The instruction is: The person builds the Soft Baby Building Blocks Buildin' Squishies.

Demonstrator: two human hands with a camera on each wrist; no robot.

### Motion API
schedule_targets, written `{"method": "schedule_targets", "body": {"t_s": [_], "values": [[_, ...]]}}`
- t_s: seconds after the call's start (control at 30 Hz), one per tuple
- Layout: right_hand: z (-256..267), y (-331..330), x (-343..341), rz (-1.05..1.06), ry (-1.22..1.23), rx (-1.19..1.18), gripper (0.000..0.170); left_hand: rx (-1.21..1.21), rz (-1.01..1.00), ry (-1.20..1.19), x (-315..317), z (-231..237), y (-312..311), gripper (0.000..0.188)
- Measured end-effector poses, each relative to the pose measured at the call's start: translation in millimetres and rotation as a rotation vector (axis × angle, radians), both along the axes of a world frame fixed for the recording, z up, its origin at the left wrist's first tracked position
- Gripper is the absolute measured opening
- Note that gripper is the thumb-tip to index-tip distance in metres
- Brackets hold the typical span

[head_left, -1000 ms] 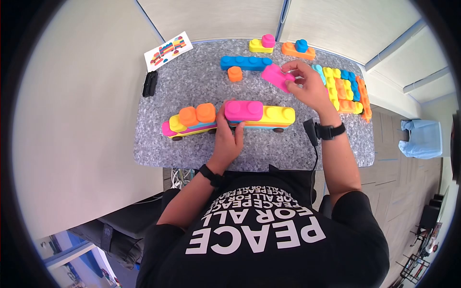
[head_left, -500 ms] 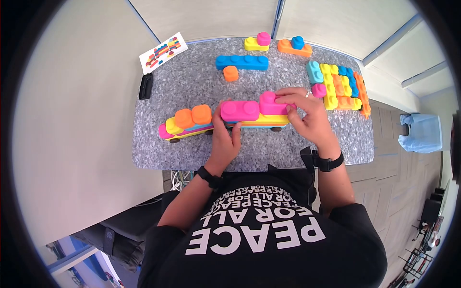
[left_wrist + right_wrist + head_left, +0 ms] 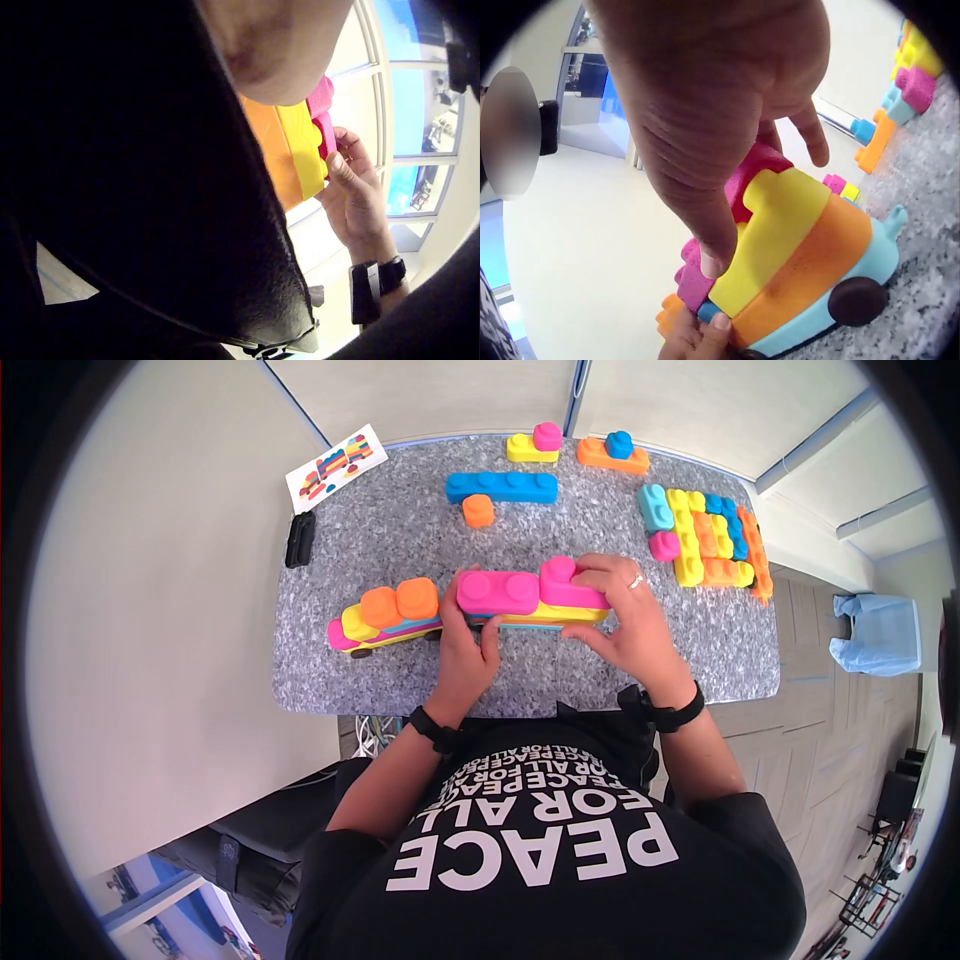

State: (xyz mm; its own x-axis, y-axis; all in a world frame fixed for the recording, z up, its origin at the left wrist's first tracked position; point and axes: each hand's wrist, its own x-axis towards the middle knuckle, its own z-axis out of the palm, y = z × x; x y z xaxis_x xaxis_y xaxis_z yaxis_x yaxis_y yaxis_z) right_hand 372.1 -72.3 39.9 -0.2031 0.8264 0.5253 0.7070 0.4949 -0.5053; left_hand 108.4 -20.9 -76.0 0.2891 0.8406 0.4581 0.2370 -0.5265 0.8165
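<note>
On the wheeled block car, with yellow [image 3: 572,613], orange [image 3: 795,266] and light blue layers, a pink block [image 3: 497,591] sits at the left and a pink stepped block [image 3: 575,588] at the right. My left hand [image 3: 468,660] grips the car's left end, thumb on the near side. My right hand [image 3: 640,625] holds the stepped block from the right, fingers over its top and thumb lower on the near side. In the right wrist view, a gap shows between stepped block and yellow block. Touching or close on the left stands another car [image 3: 395,622] topped with orange blocks.
Behind the cars lie a blue long block [image 3: 502,488] and a small orange block [image 3: 478,511]. Yellow-pink [image 3: 533,449] and orange-blue [image 3: 612,455] pairs stand at the back. Several blocks [image 3: 690,538] cluster right. A picture card [image 3: 336,467] and black object [image 3: 300,540] lie left.
My right hand has brought the pink stepped block down and left onto the car's right part. Its thumb has since slid lower on the near side. My left hand keeps its grip.
</note>
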Motion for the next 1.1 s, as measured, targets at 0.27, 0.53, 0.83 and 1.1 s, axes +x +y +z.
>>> {"method": "schedule_targets", "body": {"t_s": [0.27, 0.53, 0.83, 1.1], "values": [[-21, 2, 2, 0.007, 0.030, 0.103, 0.057, -0.024, -0.017, -0.039, 0, 1, 0, 0.076], [-25, 1, 0, 0.017, 0.045, 0.165, 0.043, 0.001, -0.007, -0.017, -1, 0, 0, 0.076], [-17, -3, 4, 0.143, 0.262, 0.007, 0.031, -0.003, -0.011, -0.027, -1, 2, 0, 0.075], [-5, 76, 54, 0.032, 0.422, -0.333, 0.056, 0.011, 0.003, 0.014, 0, 10, -2, 0.072]]}}
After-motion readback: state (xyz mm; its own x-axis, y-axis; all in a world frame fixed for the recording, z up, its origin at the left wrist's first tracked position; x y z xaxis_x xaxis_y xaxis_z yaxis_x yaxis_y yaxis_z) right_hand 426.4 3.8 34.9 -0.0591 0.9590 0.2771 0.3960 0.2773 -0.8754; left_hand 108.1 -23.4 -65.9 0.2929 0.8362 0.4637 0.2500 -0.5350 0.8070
